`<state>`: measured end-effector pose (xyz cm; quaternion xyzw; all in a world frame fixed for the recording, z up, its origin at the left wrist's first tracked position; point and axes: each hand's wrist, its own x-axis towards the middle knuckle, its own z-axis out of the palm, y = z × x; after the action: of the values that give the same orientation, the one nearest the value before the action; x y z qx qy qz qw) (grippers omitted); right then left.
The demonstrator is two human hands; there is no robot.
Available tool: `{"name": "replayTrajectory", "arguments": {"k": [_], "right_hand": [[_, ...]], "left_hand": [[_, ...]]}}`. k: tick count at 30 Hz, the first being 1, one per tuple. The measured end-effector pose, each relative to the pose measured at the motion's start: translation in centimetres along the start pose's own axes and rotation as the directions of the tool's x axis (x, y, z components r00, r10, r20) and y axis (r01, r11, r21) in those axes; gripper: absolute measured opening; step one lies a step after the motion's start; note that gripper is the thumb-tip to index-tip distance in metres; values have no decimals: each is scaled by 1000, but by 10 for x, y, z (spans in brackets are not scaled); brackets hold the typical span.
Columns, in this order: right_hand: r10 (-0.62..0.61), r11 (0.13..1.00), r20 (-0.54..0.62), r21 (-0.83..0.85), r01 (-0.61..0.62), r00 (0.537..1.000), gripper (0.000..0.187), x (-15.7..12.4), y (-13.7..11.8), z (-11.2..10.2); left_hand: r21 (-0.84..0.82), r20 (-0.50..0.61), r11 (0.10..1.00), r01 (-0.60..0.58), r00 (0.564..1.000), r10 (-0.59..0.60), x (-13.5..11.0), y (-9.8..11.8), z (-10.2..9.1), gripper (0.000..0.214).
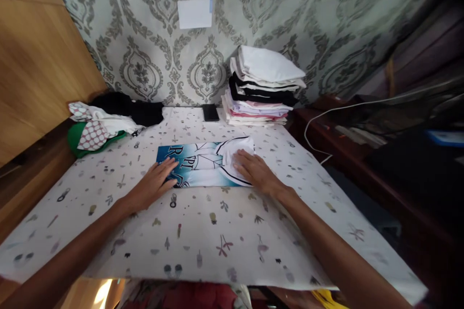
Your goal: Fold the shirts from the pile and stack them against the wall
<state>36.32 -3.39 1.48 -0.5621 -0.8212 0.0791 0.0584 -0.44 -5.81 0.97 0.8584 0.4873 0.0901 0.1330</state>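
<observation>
A blue and white printed shirt [205, 164], folded into a long narrow strip with dark lettering, lies flat across the middle of the table. On its left end rests my left hand [159, 181], fingers stretched out over the blue part. My right hand [257, 171] lies flat on the other end, over the white portion with the dark trim. Both palms face down, and neither hand grasps the cloth.
A patterned white cloth covers the table [203, 231]. Folded clothes [264, 87] are stacked at the back right, beside a black flat object [210, 112]. Crumpled garments [105, 123] lie back left. A white cable [337, 106] hangs at the right.
</observation>
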Motion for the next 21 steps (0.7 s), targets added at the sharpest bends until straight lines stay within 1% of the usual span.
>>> {"name": "replayTrajectory", "arguments": {"k": [2,4,6,8,11,13,14,16,18,19,20,21], "right_hand": [[15,1000,-29,-18,-15,999,58,14,-6,-8],[43,998,-73,-47,-47,996,58,29,-10,-9],[85,993,-95,-75,-92,992,58,42,-10,-3],[124,986,-86,-100,-132,989,57,50,-5,8],[133,985,-58,-107,-139,989,54,52,6,19],[136,987,-63,-80,-140,989,54,50,9,20],[134,988,-87,-62,-139,987,53,49,6,18],[112,992,-193,-26,-120,975,50,47,-11,14],[36,999,-304,14,-34,952,42,44,-46,12],[-23,999,-329,37,37,944,37,42,-69,12],[-112,988,-313,66,139,943,32,40,-94,13],[-209,968,-270,81,239,940,27,38,-119,16]], "left_hand": [[-35,-42,999,41,998,-42,13,-3,-6,62],[-45,-48,996,70,996,-72,29,-8,-8,65],[-23,-16,995,101,995,-102,45,-13,-6,68],[12,13,991,135,991,-135,56,-19,-1,71],[-2,14,990,143,990,-143,59,-29,3,74],[-90,-12,988,124,992,-126,57,-37,0,72],[-152,-39,981,118,991,-126,57,-41,-3,70],[-276,-129,952,130,977,-171,61,-52,-12,61],[-331,-215,924,192,938,-272,69,-66,-21,49],[-326,-236,915,239,916,-324,74,-73,-24,43],[-305,-238,909,284,902,-361,80,-79,-27,38],[-278,-224,907,317,897,-382,85,-85,-28,33]]}}
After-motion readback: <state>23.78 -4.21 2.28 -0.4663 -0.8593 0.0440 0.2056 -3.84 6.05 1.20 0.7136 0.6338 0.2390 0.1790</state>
